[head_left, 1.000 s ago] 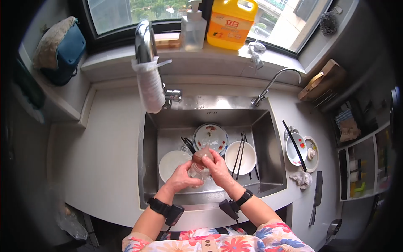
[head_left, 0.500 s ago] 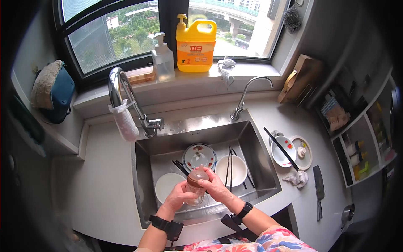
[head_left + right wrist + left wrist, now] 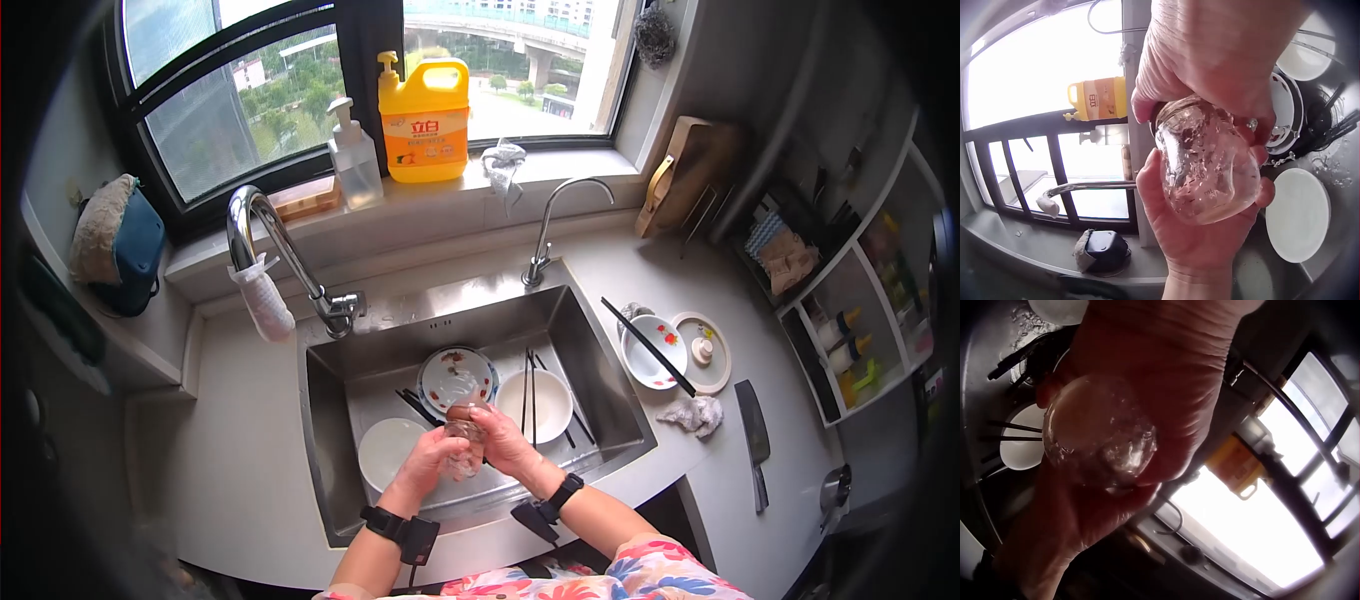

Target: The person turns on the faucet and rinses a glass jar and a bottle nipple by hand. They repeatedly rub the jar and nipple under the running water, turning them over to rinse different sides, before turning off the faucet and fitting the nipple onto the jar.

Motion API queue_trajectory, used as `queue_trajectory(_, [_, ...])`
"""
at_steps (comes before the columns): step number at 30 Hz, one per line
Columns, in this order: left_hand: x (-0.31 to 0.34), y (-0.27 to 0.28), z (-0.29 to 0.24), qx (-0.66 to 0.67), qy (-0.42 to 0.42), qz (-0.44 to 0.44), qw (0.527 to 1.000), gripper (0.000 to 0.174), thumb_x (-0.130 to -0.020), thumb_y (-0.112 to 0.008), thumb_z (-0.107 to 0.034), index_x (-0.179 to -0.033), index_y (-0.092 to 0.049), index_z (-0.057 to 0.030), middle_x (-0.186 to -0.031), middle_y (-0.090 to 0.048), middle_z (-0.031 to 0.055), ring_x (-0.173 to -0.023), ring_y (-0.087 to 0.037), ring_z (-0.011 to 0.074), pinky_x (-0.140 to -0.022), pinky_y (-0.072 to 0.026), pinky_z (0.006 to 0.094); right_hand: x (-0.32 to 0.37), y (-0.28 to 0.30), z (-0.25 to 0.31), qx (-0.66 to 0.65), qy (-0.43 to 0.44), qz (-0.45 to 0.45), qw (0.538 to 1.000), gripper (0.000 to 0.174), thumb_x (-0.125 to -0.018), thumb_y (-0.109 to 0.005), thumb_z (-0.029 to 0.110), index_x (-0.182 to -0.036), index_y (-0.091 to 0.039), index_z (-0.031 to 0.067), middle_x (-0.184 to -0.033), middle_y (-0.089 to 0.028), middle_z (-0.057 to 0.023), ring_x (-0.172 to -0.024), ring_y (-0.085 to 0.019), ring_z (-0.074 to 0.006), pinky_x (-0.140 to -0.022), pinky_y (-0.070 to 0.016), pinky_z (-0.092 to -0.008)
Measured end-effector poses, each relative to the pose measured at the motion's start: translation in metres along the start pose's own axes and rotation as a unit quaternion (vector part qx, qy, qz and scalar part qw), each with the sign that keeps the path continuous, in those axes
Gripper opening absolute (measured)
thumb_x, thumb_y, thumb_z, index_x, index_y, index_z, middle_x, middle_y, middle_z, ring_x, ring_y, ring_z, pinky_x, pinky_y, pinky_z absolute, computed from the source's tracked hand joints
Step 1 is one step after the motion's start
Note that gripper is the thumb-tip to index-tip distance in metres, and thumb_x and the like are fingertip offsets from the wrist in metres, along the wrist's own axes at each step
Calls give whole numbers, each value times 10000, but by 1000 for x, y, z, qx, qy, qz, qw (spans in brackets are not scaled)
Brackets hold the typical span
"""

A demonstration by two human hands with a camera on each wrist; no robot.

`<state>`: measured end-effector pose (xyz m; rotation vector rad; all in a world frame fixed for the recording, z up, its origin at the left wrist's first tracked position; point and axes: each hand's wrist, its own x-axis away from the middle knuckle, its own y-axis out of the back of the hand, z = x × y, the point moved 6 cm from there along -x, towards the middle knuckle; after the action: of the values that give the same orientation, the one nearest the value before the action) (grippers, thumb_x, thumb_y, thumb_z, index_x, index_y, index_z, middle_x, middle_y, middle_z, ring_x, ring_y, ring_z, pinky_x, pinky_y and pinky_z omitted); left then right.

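A clear bottle with measuring marks and a brown collar is held above the sink by both hands. My left hand grips its clear body, and my right hand pinches the brown collar at the top. In the left wrist view the round bottle base faces the camera. Water droplets cover the bottle's wall in the right wrist view. Under the hands lie a white plate, patterned plates, a white bowl and black chopsticks.
The large faucet stands left behind the sink, a thin faucet to its right. On the right counter are a bowl, a lid, a cloth and a knife. A yellow jug stands on the sill.
The head view has shifted, so the window and yellow jug show more fully. Both hands keep hold of the bottle, now tilted differently, its top pointing more away, with water splashing near it.
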<state>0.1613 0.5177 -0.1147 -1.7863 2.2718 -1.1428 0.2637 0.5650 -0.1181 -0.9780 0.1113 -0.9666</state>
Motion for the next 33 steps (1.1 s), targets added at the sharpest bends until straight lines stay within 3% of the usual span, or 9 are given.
queue_trajectory(1, [-3, -5, -2, -18, -27, -17, 999, 351, -776, -639, -195, -1080, -584, -28, -952, -643, 26, -838, -614, 112, -676, -503, 253, 0, -2, 2, 12, 32, -12, 999, 410, -874, -619, 251, -1199, -472, 49, -1115, -580, -77, -989, -587, -184, -871, -482, -334])
queue_trajectory(4, [-1, -16, -11, 3, -65, -17, 998, 349, -774, -642, -203, -1070, -586, -29, -927, -649, 33, -809, -622, 117, -655, -509, 255, 10, -7, 14, 19, 35, 6, 999, 404, -877, -616, 258, -1191, -473, 46, -1112, -580, -74, -981, -591, -179, -860, -488, -327])
queue_trajectory(6, [-9, -9, -2, -26, -33, -20, 999, 361, -774, -642, -204, -1079, -582, -20, -939, -651, 49, -828, -624, 130, -746, -506, 274, 3, -4, 15, 3, 9, 15, 1000, 459, -861, -640, 261, -1215, -455, 34, -1109, -578, -77, -982, -587, -170, -858, -492, -317])
queue_trajectory(8, [-4, -19, -6, -2, -73, -3, 997, 366, -773, -644, -202, -1080, -580, -13, -931, -650, 56, -843, -624, 142, -802, -495, 292, 9, -10, 24, 84, 88, -30, 992, 551, -830, -680, 261, -1252, -423, 18, -1107, -571, -84, -984, -578, -159, -868, -488, -304])
queue_trajectory(15, [-5, -29, -11, 107, -91, 12, 990, 530, -718, -688, -231, -1167, -526, -1, -983, -633, 89, -870, -627, 183, -808, -496, 305, 21, -15, 35, 109, 121, -52, 985, 673, -805, -714, 231, -1327, -352, 10, -1172, -541, -101, -1064, -539, -168, -909, -461, -304])
queue_trajectory(17, [2, -50, -21, 175, -66, 177, 966, 638, -669, -710, -245, -1211, -492, 12, -1037, -613, 115, -897, -623, 212, -805, -503, 314, 24, -18, 50, 127, 127, -30, 983, 697, -808, -717, 213, -1347, -323, 10, -1190, -531, -108, -1086, -531, -176, -910, -459, -306])
queue_trajectory(19, [2, -45, -17, 183, -57, 178, 965, 658, -653, -714, -245, -1215, -490, 15, -1051, -605, 122, -904, -620, 223, -799, -508, 322, 25, -28, 60, 38, 96, 91, 991, 685, -811, -708, 205, -1357, -328, 43, -1205, -528, -87, -1101, -529, -181, -910, -460, -314])
queue_trajectory(26, [10, -23, -33, 35, -89, 45, 994, 728, -606, -718, -233, -1249, -471, 2, -1083, -601, 134, -959, -610, 240, -846, -500, 345, 14, 28, 56, 73, -58, 65, 994, 553, -824, -631, 186, -1315, -396, 88, -1191, -552, -107, -1121, -548, -248, -808, -524, -454])
queue_trajectory(33, [9, -12, -36, 16, -100, 30, 994, 702, -609, -722, -150, -1249, -477, -4, -1113, -591, 107, -1008, -587, 209, -878, -485, 326, 16, 18, 47, 98, -136, 116, 979, 564, -844, -629, 219, -1329, -382, 72, -1207, -521, -141, -1075, -571, -295, -789, -521, -490])
